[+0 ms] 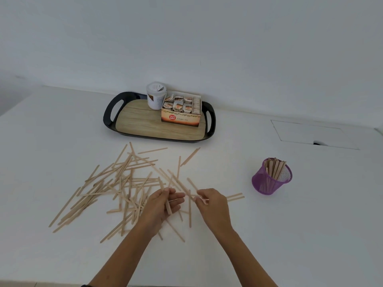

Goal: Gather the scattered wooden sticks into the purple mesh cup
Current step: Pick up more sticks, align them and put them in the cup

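Note:
Several pale wooden sticks (116,183) lie scattered across the white table, mostly left of centre. My left hand (163,204) holds a small bundle of sticks upright between fingers and thumb. My right hand (211,200) pinches a stick lying at the right edge of the pile, its fingers curled down onto it. A pair of sticks (235,197) pokes out just right of that hand. The purple mesh cup (267,183) stands upright to the right of both hands, with several sticks leaning inside it.
A black tray (109,112) with a wood-look floor sits at the back, holding a white tub (155,96) and an open tea-bag box (182,112). A rectangular hatch (310,133) is set into the table at the back right.

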{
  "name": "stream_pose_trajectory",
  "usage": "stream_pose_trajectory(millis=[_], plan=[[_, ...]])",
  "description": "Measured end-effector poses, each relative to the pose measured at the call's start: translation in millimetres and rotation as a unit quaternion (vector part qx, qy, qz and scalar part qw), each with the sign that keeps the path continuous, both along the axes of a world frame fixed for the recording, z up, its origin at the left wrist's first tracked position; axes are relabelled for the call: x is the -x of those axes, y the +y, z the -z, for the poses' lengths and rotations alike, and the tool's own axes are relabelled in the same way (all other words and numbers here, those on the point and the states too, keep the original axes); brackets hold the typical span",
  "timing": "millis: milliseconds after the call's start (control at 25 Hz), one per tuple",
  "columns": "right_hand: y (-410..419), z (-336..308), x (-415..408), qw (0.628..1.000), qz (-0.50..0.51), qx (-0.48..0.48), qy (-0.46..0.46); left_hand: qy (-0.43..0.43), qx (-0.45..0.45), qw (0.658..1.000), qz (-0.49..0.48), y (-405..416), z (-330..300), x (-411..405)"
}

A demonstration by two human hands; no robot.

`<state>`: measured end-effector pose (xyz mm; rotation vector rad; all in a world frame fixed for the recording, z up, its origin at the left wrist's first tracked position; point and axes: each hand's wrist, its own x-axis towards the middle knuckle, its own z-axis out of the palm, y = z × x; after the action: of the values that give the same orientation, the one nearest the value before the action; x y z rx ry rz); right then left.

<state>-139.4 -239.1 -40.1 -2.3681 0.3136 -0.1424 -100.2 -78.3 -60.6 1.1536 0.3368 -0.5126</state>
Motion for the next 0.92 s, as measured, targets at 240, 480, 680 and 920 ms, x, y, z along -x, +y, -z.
stream_pose_trajectory(millis=[240, 480, 680, 920], plan=[[11.4, 32.9, 7.2, 0.966, -0.165, 0.15, 0.13, 0.013, 0.049, 0.999, -0.017, 13.0, 8.9, 2.5], [23.8, 40.5, 13.3, 0.978, -0.101, 0.179, -0.04, 0.023, 0.083, 0.996, -0.038, 15.6, 10.4, 2.9], [22.7, 29.2, 9.1, 0.967, -0.075, 0.228, -0.085, 0.019, 0.082, 0.995, -0.044, 16.9, 11.9, 4.1], [22.8, 22.8, -4.3, 0.979, -0.046, 0.19, 0.049, 0.01, 0.065, 0.997, -0.039, 14.8, 9.0, 5.5]])
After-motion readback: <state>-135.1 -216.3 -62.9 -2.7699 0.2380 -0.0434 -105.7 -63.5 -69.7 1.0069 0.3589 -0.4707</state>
